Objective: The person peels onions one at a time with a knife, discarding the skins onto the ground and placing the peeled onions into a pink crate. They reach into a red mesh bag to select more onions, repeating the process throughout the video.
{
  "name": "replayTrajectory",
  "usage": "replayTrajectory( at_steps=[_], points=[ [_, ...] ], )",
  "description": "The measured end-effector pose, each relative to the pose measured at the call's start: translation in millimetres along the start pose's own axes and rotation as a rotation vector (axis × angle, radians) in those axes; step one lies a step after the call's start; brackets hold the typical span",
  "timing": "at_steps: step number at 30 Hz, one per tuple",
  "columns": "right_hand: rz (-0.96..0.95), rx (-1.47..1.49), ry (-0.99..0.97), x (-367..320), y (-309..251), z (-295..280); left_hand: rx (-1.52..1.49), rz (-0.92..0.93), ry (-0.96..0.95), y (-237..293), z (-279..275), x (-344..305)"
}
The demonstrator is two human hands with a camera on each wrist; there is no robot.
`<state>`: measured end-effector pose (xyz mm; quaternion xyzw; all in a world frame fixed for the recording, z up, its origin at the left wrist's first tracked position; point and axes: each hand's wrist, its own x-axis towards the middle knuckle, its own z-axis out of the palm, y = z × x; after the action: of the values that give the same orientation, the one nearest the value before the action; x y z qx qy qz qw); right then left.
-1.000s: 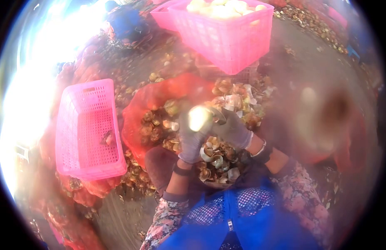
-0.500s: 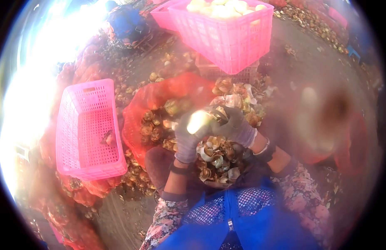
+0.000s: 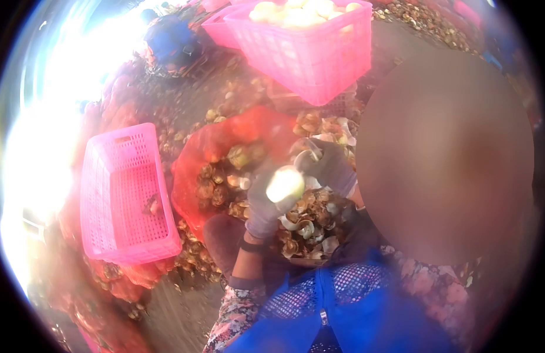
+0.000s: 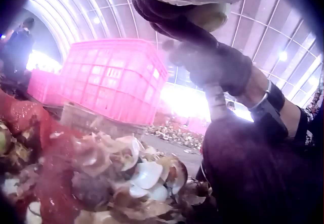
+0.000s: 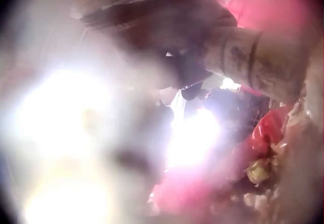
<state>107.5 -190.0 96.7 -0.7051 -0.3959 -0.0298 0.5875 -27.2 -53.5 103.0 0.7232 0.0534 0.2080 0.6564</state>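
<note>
My gloved left hand (image 3: 264, 203) holds a pale, peeled onion (image 3: 285, 184), also visible in the left wrist view as a pale bulb (image 4: 210, 16) under the fingers. Close by on the right, my gloved right hand (image 3: 334, 167) has a curled piece of skin (image 3: 308, 156) at its fingers. The left wrist view shows a light wrapped handle (image 4: 216, 101) jutting down from the right hand (image 4: 217, 64); the right wrist view shows this handle (image 5: 258, 64) with dark bands. Any blade is hidden. Onion skins (image 3: 313, 220) lie heaped below both hands.
A red net sack (image 3: 187, 176) with unpeeled onions lies beyond the left hand. An empty-looking pink crate (image 3: 128, 247) stands left; another pink crate (image 3: 308, 62), filled with pale onions, stands ahead. A large blurred patch covers the right of the head view.
The left hand and onion have moved slightly down and toward me. The right hand has drawn apart from the onion, and a curled skin piece shows at its fingers.
</note>
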Motion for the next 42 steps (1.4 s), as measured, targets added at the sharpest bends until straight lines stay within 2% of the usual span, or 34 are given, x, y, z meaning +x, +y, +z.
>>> replayTrajectory(
  at_steps=[1, 3, 5, 6, 9, 12, 15, 18, 20, 23, 25, 28, 31, 32, 34, 37, 38, 40, 41, 42],
  points=[
    [-0.009, 0.045, -0.010, 3, 2, -7, -0.025, 0.022, -0.047, -4, 2, -2],
    [0.307, 0.082, -0.037, 12, -4, -19, 0.005, 0.007, -0.053, 8, 9, 0],
    [0.327, -0.060, 0.037, 20, 2, -30, -0.011, -0.026, -0.014, 15, 12, -1],
    [0.116, 0.062, -0.016, 23, 16, -33, 0.087, 0.021, 0.009, 1, 5, 3],
    [-0.047, -0.332, -0.043, 16, 11, -37, 0.206, 0.100, 0.071, -12, 0, 5],
    [0.193, -0.043, -0.310, 4, -19, -25, 0.279, 0.108, 0.144, -6, -3, 7],
    [-0.183, -0.126, -0.249, -11, -6, -1, 0.200, 0.061, 0.140, -6, -5, 5],
    [-0.197, -0.397, -0.164, -7, 28, 15, 0.184, 0.059, 0.028, -11, -4, 2],
    [-0.044, -0.113, -0.296, 1, 72, 18, 0.162, 0.043, -0.071, -2, 3, 1],
    [-0.051, -0.300, -0.371, 19, 51, -9, 0.007, -0.039, -0.074, 2, 6, -1],
    [0.365, -0.261, -0.413, 24, 12, -25, 0.153, 0.051, -0.060, 0, 2, 2],
    [0.223, -0.072, -0.345, 15, 1, -29, 0.240, 0.093, -0.005, 0, -1, 4],
    [0.003, -0.206, -0.237, 3, 11, -20, 0.331, 0.156, 0.062, -9, -1, 6],
    [0.014, -0.184, -0.213, 2, 12, -18, 0.372, 0.187, 0.084, -10, -1, 7],
    [0.035, -0.142, -0.164, 2, 13, -14, 0.296, 0.152, 0.095, -7, -1, 6],
    [-0.176, -0.427, -0.190, 2, 27, -17, 0.050, 0.039, 0.112, 2, -1, 6],
    [-0.178, -0.506, -0.246, 0, 29, -20, -0.053, -0.009, 0.119, 4, -3, 6],
    [-0.180, -0.660, -0.363, -8, 32, -22, -0.505, -0.166, 0.075, 3, -7, 6],
    [-0.152, -0.608, -0.407, -9, 27, -21, -0.733, -0.242, 0.054, 2, -9, 6],
    [-0.124, -0.555, -0.449, -10, 18, -24, -0.746, -0.226, 0.056, -9, -11, 7]
  ],
)
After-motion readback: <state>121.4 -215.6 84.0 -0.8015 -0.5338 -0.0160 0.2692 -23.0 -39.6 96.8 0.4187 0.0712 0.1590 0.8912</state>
